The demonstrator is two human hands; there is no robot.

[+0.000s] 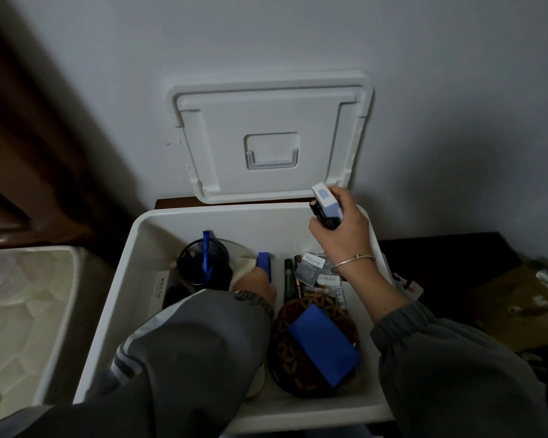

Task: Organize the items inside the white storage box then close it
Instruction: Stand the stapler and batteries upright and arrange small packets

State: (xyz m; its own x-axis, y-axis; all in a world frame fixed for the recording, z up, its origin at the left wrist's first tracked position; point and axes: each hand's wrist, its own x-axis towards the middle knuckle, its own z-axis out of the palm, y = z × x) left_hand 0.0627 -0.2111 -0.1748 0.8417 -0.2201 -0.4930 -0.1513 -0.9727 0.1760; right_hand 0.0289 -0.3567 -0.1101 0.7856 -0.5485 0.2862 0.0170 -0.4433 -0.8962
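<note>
- A pale translucent plastic bin (pixel 29 311) stands at the far left, just beside the white plastic storage box (pixel 130 279).
- The storage box sits open in the middle, against a grey wall. Its white lid (pixel 266 137) leans upright on the wall behind it.
- In the box's left part, a black mesh pen cup (pixel 200 263) holds a blue pen (pixel 207 251) standing upright.
- The left hand (pixel 257 287), in a grey sleeve, reaches down into the box just beside the cup, at a blue bar-shaped object (pixel 264 265) and a cream cloth (pixel 244 267). Its fingers are hidden, so I cannot tell whether it grips anything.
- Toward the front, a brown woven round basket (pixel 298 311) carries a blue rectangular box (pixel 325 343) lying tilted on it.
- Behind the basket, batteries and small paper packets (pixel 314 270) lie loose on the box floor.
- The right hand (pixel 342 232), with a silver bangle (pixel 355 260) on its wrist, is raised over the box's far right corner. Its fingers curl round a small white-and-blue carton (pixel 326 202) and a dark object pressed against it.
- Brown cardboard (pixel 519 295) lies at the far right.
</note>
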